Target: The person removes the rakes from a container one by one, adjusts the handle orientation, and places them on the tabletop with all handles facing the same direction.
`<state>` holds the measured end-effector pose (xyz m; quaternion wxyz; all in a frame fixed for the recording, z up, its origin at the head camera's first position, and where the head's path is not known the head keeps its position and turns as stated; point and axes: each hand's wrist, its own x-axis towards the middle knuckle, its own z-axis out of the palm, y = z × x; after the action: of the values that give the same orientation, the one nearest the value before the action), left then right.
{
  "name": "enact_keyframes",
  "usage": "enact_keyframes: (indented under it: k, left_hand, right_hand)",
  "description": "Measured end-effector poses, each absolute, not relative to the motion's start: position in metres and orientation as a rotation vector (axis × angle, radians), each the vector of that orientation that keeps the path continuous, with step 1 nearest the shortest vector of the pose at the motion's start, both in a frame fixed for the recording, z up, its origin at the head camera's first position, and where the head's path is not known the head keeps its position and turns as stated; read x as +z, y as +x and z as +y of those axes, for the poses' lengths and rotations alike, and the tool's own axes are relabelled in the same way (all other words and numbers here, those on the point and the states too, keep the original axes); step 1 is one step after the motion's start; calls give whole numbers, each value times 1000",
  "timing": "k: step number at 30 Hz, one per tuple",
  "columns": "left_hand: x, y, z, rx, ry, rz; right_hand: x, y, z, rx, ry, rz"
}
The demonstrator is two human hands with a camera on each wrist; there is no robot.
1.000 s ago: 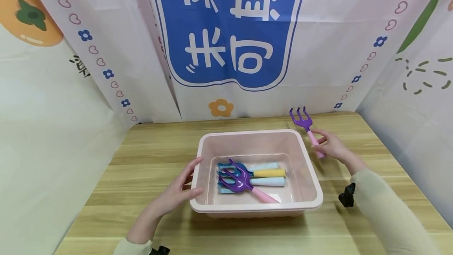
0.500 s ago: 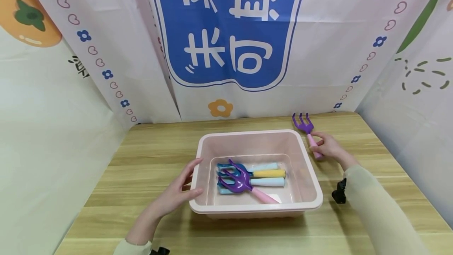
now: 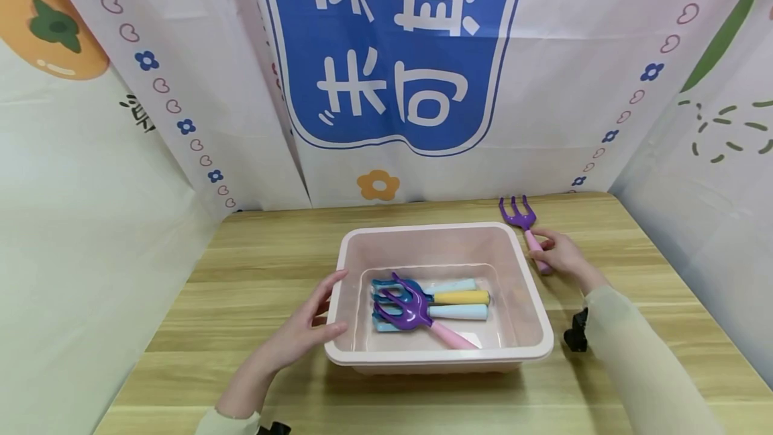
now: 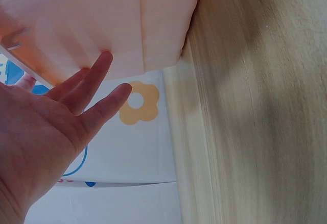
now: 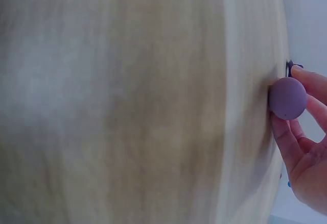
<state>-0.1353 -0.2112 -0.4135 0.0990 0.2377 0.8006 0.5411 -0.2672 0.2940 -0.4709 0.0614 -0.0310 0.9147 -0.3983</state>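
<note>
Glossy 3-tined fork (image 3: 519,219) lower than before, right fingers (image 5: 287,145) pinching handle (image 5: 287,99), left fingers (image 4: 91,83) spread

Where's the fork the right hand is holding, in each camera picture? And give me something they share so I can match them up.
Head: right of centre, just beyond the bin's right side, the fork in the right hand.
Left wrist: not in it.
Right wrist: near the right edge, its round handle end facing the camera.
Shared landmark: the wooden table, in all three.

Free room above tub (image 3: 437,356), walls (image 3: 423,248) all round
</note>
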Motion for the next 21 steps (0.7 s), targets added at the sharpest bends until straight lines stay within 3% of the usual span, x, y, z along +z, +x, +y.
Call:
enact_keyframes:
  k: [10,21]
  left_hand:
    - [-412,-136,-211,1595,684,2367]
    - [-413,-135,-213,1592,684,2364]
  right_hand:
    - [-471,-264,298,-1299,-112,2774]
    - [-433,-246,293,-1390,-282,2849]
